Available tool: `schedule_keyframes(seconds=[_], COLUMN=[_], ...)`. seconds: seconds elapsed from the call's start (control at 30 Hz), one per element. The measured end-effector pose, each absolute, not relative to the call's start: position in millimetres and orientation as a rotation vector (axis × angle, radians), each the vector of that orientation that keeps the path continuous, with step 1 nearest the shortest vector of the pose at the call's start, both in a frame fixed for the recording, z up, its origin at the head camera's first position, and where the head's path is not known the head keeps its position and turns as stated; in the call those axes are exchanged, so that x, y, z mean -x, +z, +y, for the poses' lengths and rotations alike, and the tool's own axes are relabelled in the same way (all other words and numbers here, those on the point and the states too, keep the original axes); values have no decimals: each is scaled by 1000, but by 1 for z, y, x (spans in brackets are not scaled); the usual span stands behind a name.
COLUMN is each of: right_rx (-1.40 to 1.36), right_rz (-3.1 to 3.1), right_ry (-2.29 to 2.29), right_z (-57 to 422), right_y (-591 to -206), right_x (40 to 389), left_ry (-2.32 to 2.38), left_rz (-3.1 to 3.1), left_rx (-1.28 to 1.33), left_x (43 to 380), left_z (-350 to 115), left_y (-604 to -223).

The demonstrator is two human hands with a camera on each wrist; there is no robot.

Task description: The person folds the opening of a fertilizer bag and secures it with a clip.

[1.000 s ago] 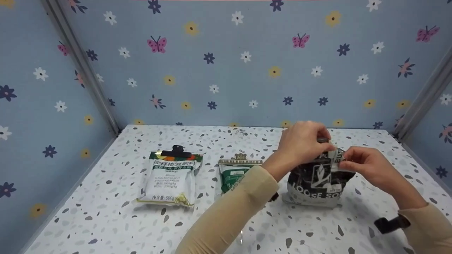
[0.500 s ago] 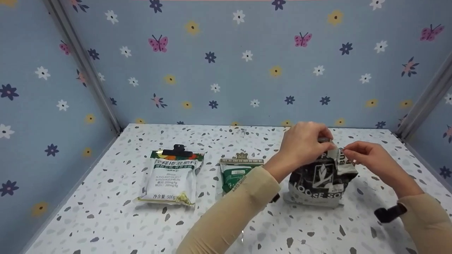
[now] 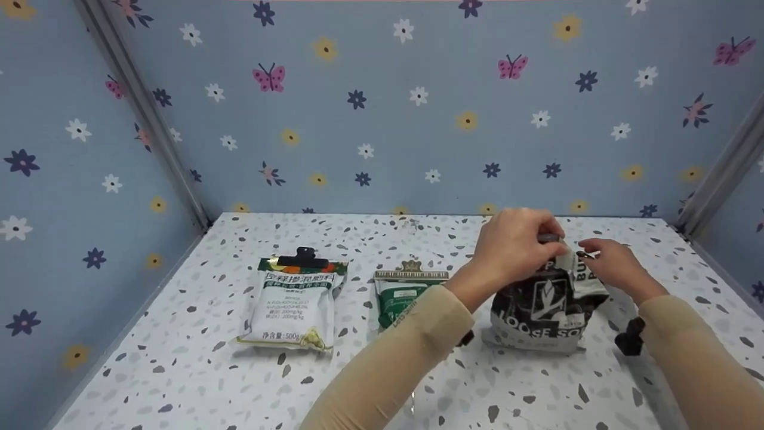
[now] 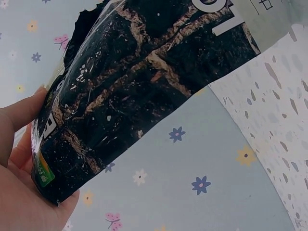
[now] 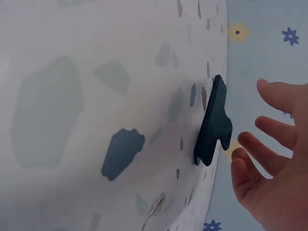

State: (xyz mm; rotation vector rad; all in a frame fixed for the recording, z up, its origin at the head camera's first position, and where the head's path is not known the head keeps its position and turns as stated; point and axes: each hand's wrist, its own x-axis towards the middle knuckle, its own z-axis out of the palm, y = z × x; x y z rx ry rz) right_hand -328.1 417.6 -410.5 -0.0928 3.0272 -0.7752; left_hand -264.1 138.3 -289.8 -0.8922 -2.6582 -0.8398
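My left hand (image 3: 516, 245) grips the folded top of a black and white bag of loose soil (image 3: 546, 304), which stands upright at the right of the table. In the left wrist view, my thumb and fingers hold the end of the bag (image 4: 125, 91). Just beyond the bag's right side is my right hand (image 3: 618, 269), apart from it. The right wrist view shows that hand (image 5: 274, 163) with fingers spread and loosely bent, near a black clip (image 5: 214, 122) on the table. The clip is not touched there and is mostly hidden in the head view.
A white fertilizer bag (image 3: 289, 310) with a black clip (image 3: 304, 258) on its top lies at left. Between it and my left sleeve lies a green packet (image 3: 397, 301) with a gold ornate clip (image 3: 412, 273), partly covered by the sleeve. Patterned walls (image 3: 394, 137) enclose the speckled table (image 3: 197, 370).
My right hand has let go of the soil bag's upper right edge and moved away behind it toward the clip. The left hand keeps its grip on the bag's top.
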Motion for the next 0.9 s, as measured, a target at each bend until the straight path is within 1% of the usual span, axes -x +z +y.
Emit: schedule_keyframes(seconds=[0.37, 0.6, 0.9], right_rx=[114, 3, -78], right_rz=[3118, 3090, 3125], right_ry=[-612, -778, -999], right_z=[419, 421, 426], right_y=[-421, -422, -422], right_x=[340, 336, 319], left_ry=[-830, -823, -833], left_rz=[-2663, -2658, -2673], left_rx=[876, 874, 864], left_x=[263, 263, 261], left_z=[138, 138, 138], left_y=[-290, -290, -291])
